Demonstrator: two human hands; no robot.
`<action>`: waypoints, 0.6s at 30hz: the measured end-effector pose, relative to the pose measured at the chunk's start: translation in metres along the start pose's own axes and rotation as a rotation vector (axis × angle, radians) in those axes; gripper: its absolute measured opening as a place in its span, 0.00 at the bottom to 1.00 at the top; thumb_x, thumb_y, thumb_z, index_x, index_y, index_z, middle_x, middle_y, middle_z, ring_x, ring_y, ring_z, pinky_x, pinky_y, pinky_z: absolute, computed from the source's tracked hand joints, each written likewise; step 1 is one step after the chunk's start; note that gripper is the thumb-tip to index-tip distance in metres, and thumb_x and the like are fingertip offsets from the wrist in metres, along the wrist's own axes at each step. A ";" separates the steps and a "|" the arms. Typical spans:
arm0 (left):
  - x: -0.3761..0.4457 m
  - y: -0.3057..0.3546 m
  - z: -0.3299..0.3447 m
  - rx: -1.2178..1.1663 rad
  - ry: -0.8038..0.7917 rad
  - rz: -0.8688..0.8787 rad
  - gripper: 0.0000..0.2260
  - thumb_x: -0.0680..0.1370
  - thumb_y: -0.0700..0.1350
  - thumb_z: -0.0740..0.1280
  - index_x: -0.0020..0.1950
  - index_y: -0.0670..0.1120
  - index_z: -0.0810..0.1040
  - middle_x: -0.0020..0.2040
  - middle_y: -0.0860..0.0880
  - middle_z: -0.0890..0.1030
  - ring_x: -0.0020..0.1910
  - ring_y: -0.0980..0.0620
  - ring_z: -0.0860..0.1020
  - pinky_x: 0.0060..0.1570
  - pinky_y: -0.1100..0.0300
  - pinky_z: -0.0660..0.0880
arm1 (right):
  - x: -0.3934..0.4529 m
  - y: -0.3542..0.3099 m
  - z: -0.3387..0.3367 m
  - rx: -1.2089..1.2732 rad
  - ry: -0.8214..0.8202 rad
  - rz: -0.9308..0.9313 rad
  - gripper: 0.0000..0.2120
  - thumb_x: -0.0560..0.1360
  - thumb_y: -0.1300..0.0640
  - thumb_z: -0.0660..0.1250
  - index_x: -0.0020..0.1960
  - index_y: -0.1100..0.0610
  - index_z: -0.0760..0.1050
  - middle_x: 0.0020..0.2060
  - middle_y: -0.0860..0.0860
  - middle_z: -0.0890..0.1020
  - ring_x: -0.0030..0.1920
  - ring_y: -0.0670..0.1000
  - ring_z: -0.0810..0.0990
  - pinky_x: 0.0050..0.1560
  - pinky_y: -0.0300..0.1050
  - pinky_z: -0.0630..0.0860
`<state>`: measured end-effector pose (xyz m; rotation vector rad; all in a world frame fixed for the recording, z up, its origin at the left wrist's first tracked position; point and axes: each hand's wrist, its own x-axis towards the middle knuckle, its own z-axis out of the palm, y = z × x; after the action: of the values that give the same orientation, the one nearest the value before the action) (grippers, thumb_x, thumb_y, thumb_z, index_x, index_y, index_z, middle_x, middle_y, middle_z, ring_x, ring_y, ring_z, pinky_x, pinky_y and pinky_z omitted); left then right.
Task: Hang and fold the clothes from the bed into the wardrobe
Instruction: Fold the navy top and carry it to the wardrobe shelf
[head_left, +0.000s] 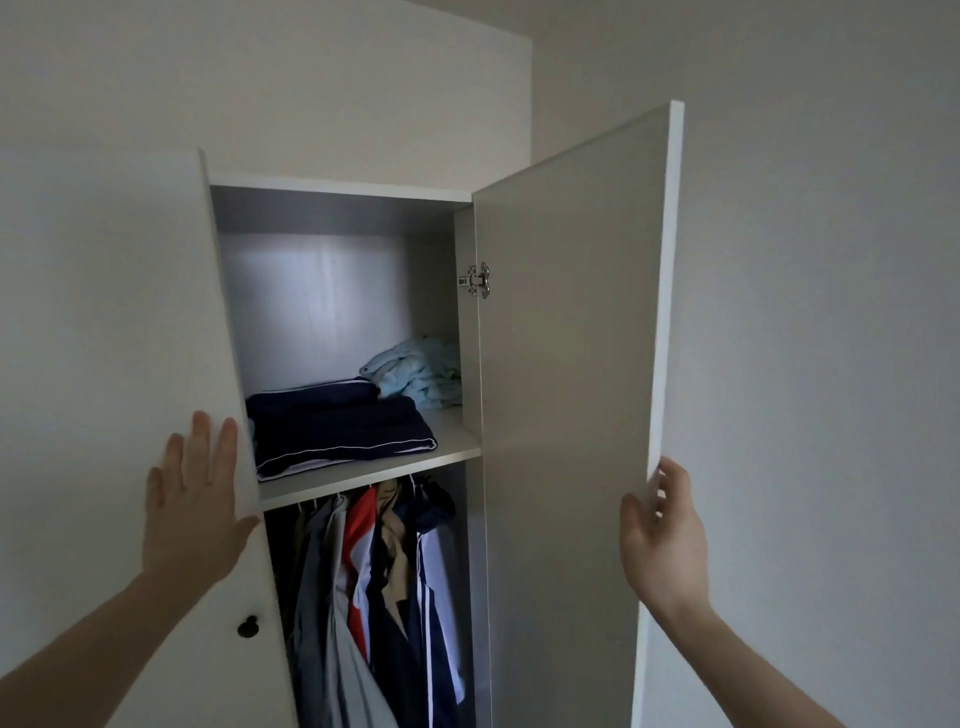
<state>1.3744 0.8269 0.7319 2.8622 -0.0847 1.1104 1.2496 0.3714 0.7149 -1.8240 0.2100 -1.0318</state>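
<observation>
I face a white wardrobe with both doors partly open. My left hand (195, 499) lies flat with straight fingers against the front of the left door (104, 312), near its free edge. My right hand (662, 535) holds the free edge of the right door (571, 338), fingers curled round it. On the upper shelf (457, 447) sits a folded navy garment with white piping (337, 431), and a crumpled light-blue garment (421, 374) lies behind it at the right. Below the shelf, several clothes (374, 597) hang from a rail: grey, red, beige and navy with white stripes.
A black round knob (248, 626) sits low on the left door. A metal hinge (477, 280) joins the right door to the wardrobe side. Plain pale walls surround the wardrobe. The bed is out of view.
</observation>
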 end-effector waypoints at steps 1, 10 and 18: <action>0.001 -0.001 0.003 -0.002 -0.006 -0.003 0.64 0.62 0.46 0.85 0.84 0.47 0.43 0.84 0.42 0.42 0.80 0.32 0.51 0.75 0.35 0.55 | -0.004 0.000 0.002 0.020 -0.005 -0.039 0.16 0.80 0.59 0.64 0.63 0.44 0.68 0.45 0.43 0.82 0.44 0.47 0.82 0.46 0.53 0.80; 0.011 -0.003 0.013 0.064 -0.049 -0.024 0.59 0.63 0.43 0.84 0.84 0.46 0.50 0.84 0.42 0.45 0.80 0.31 0.52 0.72 0.33 0.59 | -0.053 -0.018 0.067 0.092 -0.365 -0.301 0.29 0.78 0.53 0.68 0.75 0.40 0.62 0.71 0.37 0.71 0.71 0.42 0.72 0.68 0.39 0.73; 0.004 -0.031 0.014 0.153 -0.213 -0.110 0.57 0.73 0.50 0.76 0.80 0.48 0.30 0.80 0.47 0.27 0.82 0.37 0.40 0.79 0.39 0.52 | -0.063 -0.050 0.149 0.090 -0.511 -0.564 0.45 0.79 0.55 0.68 0.83 0.47 0.41 0.83 0.43 0.46 0.82 0.46 0.47 0.80 0.40 0.51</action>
<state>1.3889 0.8563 0.7228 3.0676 0.1512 0.8235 1.3038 0.5314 0.6989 -2.0424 -0.6804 -0.8800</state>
